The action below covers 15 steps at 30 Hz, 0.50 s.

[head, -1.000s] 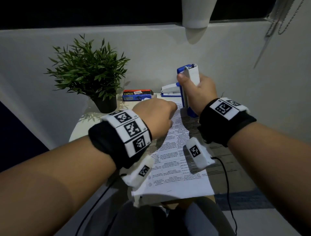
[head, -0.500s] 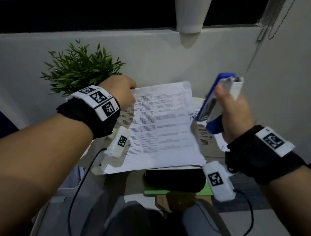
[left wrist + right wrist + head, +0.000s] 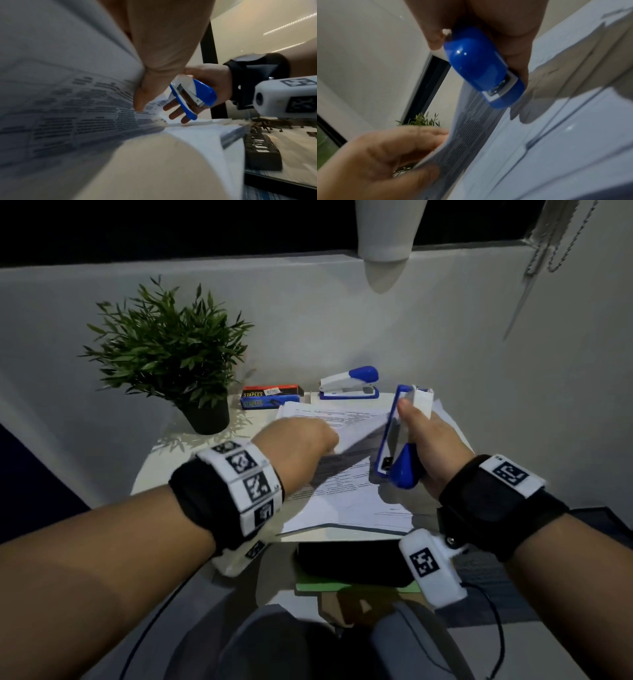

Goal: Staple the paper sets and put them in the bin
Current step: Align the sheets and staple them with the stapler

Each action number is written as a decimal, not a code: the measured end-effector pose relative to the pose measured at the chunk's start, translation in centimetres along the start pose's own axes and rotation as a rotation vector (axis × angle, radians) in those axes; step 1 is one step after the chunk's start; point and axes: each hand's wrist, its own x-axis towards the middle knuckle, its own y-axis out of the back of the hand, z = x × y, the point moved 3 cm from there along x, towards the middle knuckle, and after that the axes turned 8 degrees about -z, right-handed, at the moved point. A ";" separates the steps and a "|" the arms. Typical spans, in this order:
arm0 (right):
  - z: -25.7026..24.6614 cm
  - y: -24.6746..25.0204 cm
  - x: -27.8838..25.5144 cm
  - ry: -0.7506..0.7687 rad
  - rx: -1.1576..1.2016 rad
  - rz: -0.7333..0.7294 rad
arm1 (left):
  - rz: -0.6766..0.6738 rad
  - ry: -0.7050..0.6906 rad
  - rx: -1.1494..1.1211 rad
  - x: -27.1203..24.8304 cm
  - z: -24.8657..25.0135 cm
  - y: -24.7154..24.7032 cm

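A pile of printed paper sets lies on the small white table. My left hand reaches onto the pile. Its thumb and fingers pinch the edge of the top paper set, which curls upward. My right hand grips a blue and white stapler upright just right of the left hand, above the pile. The stapler's mouth points down toward the sheets without touching them; it also fills the top of the right wrist view as the blue stapler.
A second blue and white stapler and a box of staples sit at the table's back edge. A potted plant stands at the back left. A black object lies at the near edge. Walls close in behind and to the right.
Half a second ago my left hand held a paper set lifted up and to the left. It is back down at the pile, pinching the top sheets. The right hand still holds the stapler.
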 end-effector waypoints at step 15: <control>-0.7 2.7 -0.9 0.022 -0.052 0.285 | -0.116 -0.248 0.000 -1.4 0.5 -5.8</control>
